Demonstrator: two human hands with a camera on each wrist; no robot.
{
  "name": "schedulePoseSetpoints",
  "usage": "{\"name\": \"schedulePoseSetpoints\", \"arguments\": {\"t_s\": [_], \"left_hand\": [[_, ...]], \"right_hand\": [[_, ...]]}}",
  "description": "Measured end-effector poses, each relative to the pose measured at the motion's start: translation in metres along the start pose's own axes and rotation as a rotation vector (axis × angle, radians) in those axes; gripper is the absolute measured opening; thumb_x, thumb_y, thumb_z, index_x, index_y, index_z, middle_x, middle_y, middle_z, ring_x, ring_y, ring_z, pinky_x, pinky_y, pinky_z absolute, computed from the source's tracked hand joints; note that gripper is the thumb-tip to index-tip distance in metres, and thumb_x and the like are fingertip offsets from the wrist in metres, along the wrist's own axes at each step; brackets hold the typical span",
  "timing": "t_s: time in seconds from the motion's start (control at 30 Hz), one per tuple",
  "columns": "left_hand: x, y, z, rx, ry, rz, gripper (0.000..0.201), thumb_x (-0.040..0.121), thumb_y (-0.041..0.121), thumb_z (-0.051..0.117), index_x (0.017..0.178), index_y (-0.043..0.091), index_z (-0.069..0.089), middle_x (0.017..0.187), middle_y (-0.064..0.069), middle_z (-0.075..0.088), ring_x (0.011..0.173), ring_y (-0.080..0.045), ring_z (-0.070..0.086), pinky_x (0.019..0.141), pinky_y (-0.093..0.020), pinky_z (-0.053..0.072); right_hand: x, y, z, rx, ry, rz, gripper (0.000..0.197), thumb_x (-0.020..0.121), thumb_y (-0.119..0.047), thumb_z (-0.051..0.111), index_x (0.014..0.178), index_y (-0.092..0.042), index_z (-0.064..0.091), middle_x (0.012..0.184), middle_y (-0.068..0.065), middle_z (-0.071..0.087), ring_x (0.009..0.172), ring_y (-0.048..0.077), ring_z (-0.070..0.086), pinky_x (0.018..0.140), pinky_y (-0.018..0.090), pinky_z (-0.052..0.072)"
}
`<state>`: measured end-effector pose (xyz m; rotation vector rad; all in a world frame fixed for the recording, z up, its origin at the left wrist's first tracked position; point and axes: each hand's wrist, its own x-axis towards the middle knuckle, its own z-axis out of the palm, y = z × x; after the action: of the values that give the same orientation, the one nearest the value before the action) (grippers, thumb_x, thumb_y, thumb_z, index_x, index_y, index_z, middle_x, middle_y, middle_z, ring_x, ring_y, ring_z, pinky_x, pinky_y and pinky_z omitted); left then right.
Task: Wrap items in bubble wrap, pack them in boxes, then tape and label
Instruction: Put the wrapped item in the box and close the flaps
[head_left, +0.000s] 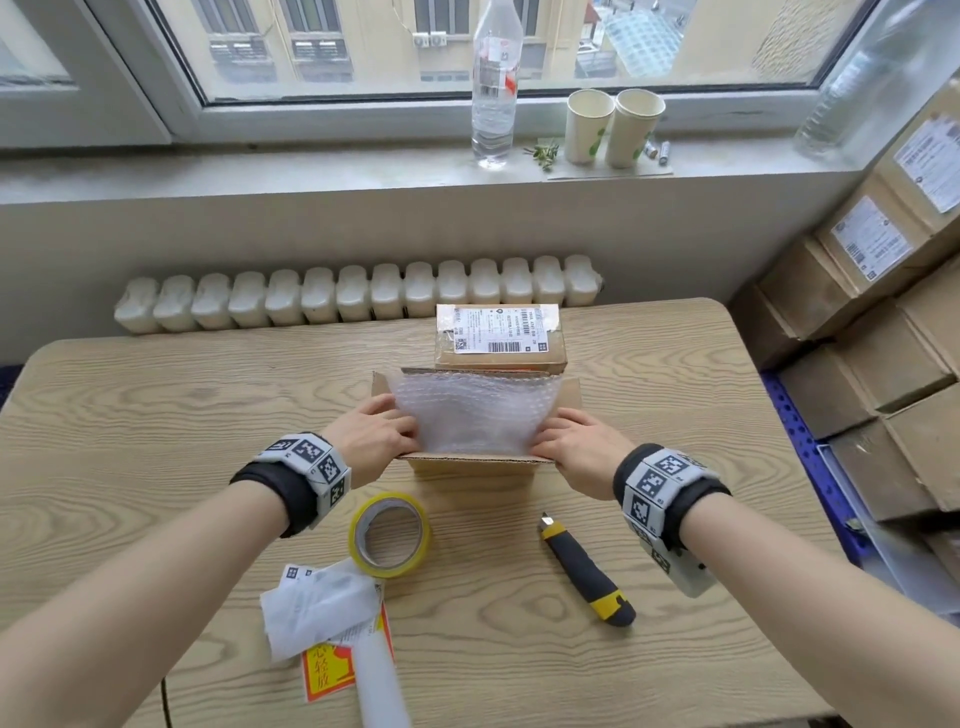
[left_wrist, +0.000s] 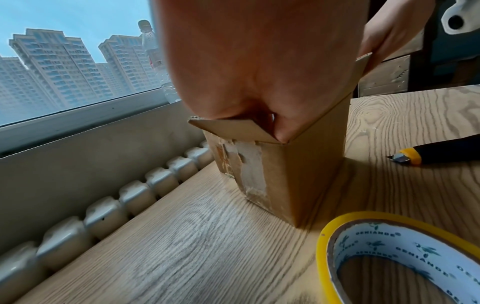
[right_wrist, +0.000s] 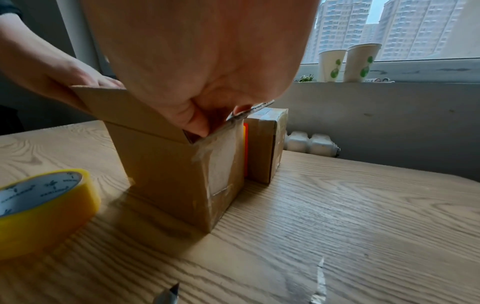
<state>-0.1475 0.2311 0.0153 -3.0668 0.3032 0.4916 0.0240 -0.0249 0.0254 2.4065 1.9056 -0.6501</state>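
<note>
An open brown cardboard box (head_left: 478, 470) (left_wrist: 293, 181) (right_wrist: 166, 170) stands mid-table with its flaps up. A bundle of clear bubble wrap (head_left: 475, 415) sits in its mouth, partly above the rim; what it wraps is hidden. My left hand (head_left: 379, 431) (left_wrist: 246, 72) grips the bundle's left edge, thumb down inside the box. My right hand (head_left: 576, 447) (right_wrist: 202, 61) grips the right edge the same way. A yellow tape roll (head_left: 389, 535) (left_wrist: 389, 257) (right_wrist: 41, 205) lies in front of the box. White labels (head_left: 322, 608) and a red sticker (head_left: 327, 670) lie nearer me.
A sealed, labelled box (head_left: 498, 338) (right_wrist: 267, 144) stands right behind the open one. A black-and-yellow utility knife (head_left: 587, 571) (left_wrist: 441, 152) lies front right, blade out. Stacked cartons (head_left: 883, 364) line the right side. A bottle (head_left: 493, 93) and paper cups (head_left: 613, 124) stand on the windowsill.
</note>
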Motion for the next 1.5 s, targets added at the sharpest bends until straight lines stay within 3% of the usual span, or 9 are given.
{"name": "schedulePoseSetpoints", "arguments": {"t_s": [0.13, 0.3, 0.5, 0.77, 1.0, 1.13, 1.3, 1.4, 1.5], "left_hand": [[0.000, 0.001, -0.002, -0.283, 0.079, -0.138, 0.031, 0.097, 0.012, 0.042, 0.119, 0.027, 0.059, 0.108, 0.009, 0.059, 0.115, -0.011, 0.049, 0.107, -0.026, 0.019], [0.001, 0.012, -0.013, -0.506, 0.217, -0.304, 0.026, 0.090, 0.032, 0.060, 0.111, 0.019, 0.068, 0.089, -0.006, 0.061, 0.087, -0.018, 0.054, 0.077, -0.024, 0.040], [0.003, 0.026, -0.016, -0.246, 0.380, -0.172, 0.031, 0.063, 0.045, 0.081, 0.076, 0.018, 0.073, 0.075, 0.002, 0.065, 0.071, -0.022, 0.063, 0.067, -0.035, 0.051], [-0.010, 0.037, 0.001, -0.136, 0.100, -0.227, 0.074, 0.071, 0.079, 0.031, 0.097, 0.022, 0.071, 0.118, 0.000, 0.066, 0.123, -0.023, 0.054, 0.104, -0.045, 0.023], [-0.011, 0.049, 0.011, 0.021, 0.056, -0.213, 0.063, 0.068, 0.071, 0.047, 0.118, 0.034, 0.060, 0.124, -0.015, 0.061, 0.124, -0.041, 0.048, 0.109, -0.061, 0.025], [-0.008, 0.050, 0.003, 0.078, 0.035, -0.182, 0.054, 0.062, 0.067, 0.068, 0.109, 0.040, 0.066, 0.115, -0.018, 0.063, 0.116, -0.045, 0.054, 0.099, -0.069, 0.031], [-0.004, 0.054, -0.006, 0.160, -0.022, -0.227, 0.058, 0.078, 0.068, 0.052, 0.131, 0.046, 0.047, 0.129, -0.014, 0.053, 0.129, -0.038, 0.042, 0.109, -0.066, 0.008], [0.001, 0.052, -0.004, 0.234, -0.050, -0.232, 0.062, 0.086, 0.068, 0.034, 0.143, 0.045, 0.026, 0.139, -0.014, 0.041, 0.139, -0.038, 0.024, 0.108, -0.061, -0.016], [0.007, 0.053, -0.012, 0.276, -0.078, -0.185, 0.064, 0.086, 0.068, 0.034, 0.144, 0.043, 0.025, 0.134, -0.016, 0.043, 0.137, -0.043, 0.026, 0.108, -0.056, -0.019]], "right_hand": [[0.006, -0.001, -0.009, 0.155, -0.138, 0.097, 0.044, 0.091, -0.001, 0.039, 0.127, -0.016, 0.059, 0.137, -0.004, 0.052, 0.135, 0.011, 0.033, 0.114, 0.026, 0.005], [0.005, -0.001, -0.027, 0.636, 0.022, 0.328, 0.048, 0.085, 0.010, 0.033, 0.111, -0.011, 0.068, 0.117, 0.003, 0.064, 0.111, 0.017, 0.057, 0.091, 0.021, 0.045], [0.008, -0.011, -0.031, 0.488, 0.162, 0.314, 0.022, 0.091, -0.022, 0.061, 0.111, -0.016, 0.067, 0.107, -0.001, 0.064, 0.094, 0.011, 0.057, 0.089, 0.031, 0.049], [0.010, -0.025, -0.006, 0.229, 0.117, 0.298, 0.071, 0.080, -0.035, 0.072, 0.141, -0.019, 0.039, 0.135, 0.001, 0.037, 0.121, 0.019, 0.042, 0.100, 0.030, 0.039], [0.011, -0.030, 0.010, 0.132, 0.192, 0.265, 0.059, 0.078, -0.027, 0.074, 0.131, -0.016, 0.052, 0.136, 0.014, 0.041, 0.129, 0.031, 0.039, 0.117, 0.040, 0.018], [0.011, -0.034, 0.006, -0.040, 0.228, 0.098, 0.029, 0.066, -0.021, 0.083, 0.092, -0.014, 0.074, 0.105, 0.015, 0.058, 0.096, 0.032, 0.057, 0.085, 0.046, 0.049], [0.003, -0.031, 0.015, -0.206, 0.103, 0.088, 0.047, 0.090, -0.038, 0.025, 0.104, -0.022, 0.066, 0.091, -0.001, 0.061, 0.087, 0.021, 0.062, 0.089, 0.036, 0.042], [0.004, -0.031, 0.023, -0.222, 0.204, 0.034, 0.029, 0.090, -0.029, 0.042, 0.102, -0.016, 0.064, 0.091, 0.001, 0.062, 0.084, 0.022, 0.063, 0.092, 0.037, 0.044], [0.011, -0.038, 0.013, -0.177, 0.396, 0.029, 0.025, 0.070, -0.002, 0.070, 0.094, -0.004, 0.064, 0.091, 0.013, 0.061, 0.073, 0.027, 0.062, 0.063, 0.036, 0.051]]}}
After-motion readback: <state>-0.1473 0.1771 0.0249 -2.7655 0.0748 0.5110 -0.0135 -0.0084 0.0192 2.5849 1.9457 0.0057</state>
